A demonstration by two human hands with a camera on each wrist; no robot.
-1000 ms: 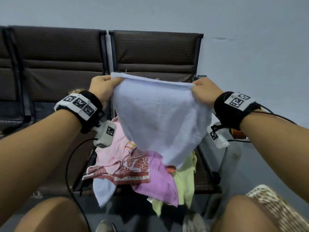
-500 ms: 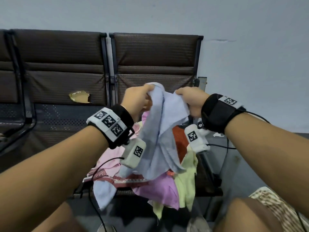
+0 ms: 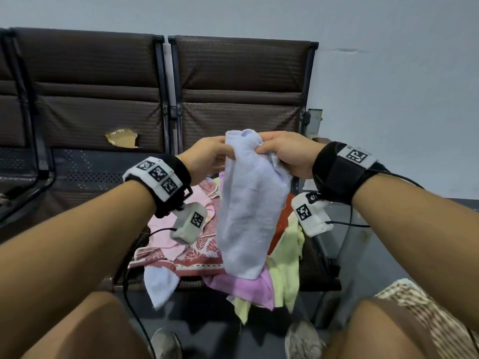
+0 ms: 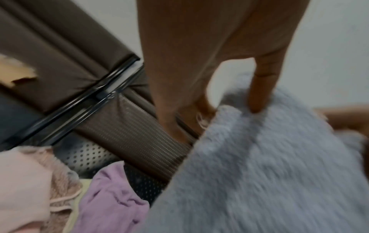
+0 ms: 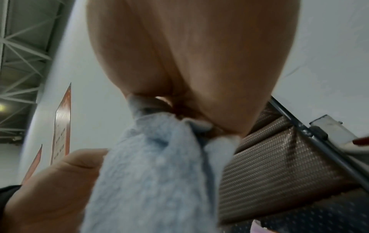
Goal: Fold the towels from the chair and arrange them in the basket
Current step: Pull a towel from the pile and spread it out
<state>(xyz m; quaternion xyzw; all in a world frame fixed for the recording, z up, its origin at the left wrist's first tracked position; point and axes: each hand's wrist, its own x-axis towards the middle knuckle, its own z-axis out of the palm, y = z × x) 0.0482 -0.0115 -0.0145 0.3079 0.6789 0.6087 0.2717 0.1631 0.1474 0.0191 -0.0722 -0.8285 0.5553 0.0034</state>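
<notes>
Nearest to us are our two knees and, at the near right edge, a corner of the woven basket (image 3: 440, 314) with its brown-and-cream pattern. Just beyond the knees, our shoes rest on the dark floor.

Above them we hold the pale blue towel (image 3: 248, 203) in the air, folded lengthwise into a narrow strip that hangs straight down. Our left hand (image 3: 207, 158) grips its top edge from the left, thumb on the near face and fingers (image 4: 261, 88) behind the cloth. Our right hand (image 3: 287, 156) pinches the same top edge from the right, fingers curled tight round a bunched bit of cloth, as the right wrist view shows. The two hands sit close together, with only the towel's width between them. Both wrists wear black bands with printed markers.

Behind the hanging towel, the pile of unfolded towels (image 3: 207, 250) lies on the seat of the chair (image 3: 243, 81): a pink one on the left, a red-patterned one across the middle, a purple one (image 4: 107, 203) and a yellow-green one draping over the near edge, and another pale blue piece hanging at the near left.

Farther back stand the brown padded chair backs, the left one with a torn patch (image 3: 121, 137), against a grey wall.
</notes>
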